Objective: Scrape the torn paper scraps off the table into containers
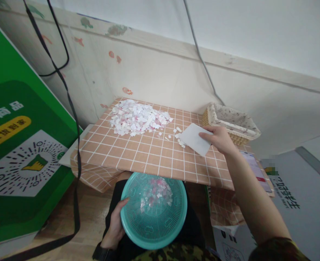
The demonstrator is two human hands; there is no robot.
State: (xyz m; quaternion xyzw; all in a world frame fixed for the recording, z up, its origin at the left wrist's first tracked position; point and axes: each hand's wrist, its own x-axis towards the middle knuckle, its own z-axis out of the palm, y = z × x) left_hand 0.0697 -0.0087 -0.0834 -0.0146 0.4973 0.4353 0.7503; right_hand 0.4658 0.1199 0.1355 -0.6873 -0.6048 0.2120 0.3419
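Observation:
My left hand grips the rim of a round teal plastic basket, thumb over the edge. The basket rests on my lap, just below the table's front edge, with white and pink paper scraps inside. In my right hand is a flat white card, pinched between thumb and fingers. The card's left edge touches or nearly touches a few small scraps on the table. Farther left lies a large heap of cut paper pieces, mostly white with some pink.
A brown checked cloth covers the table. At its back right stands a lined wicker basket; a phone or tablet lies under my right forearm. A green sign is on the left, with a black strap hanging beside it.

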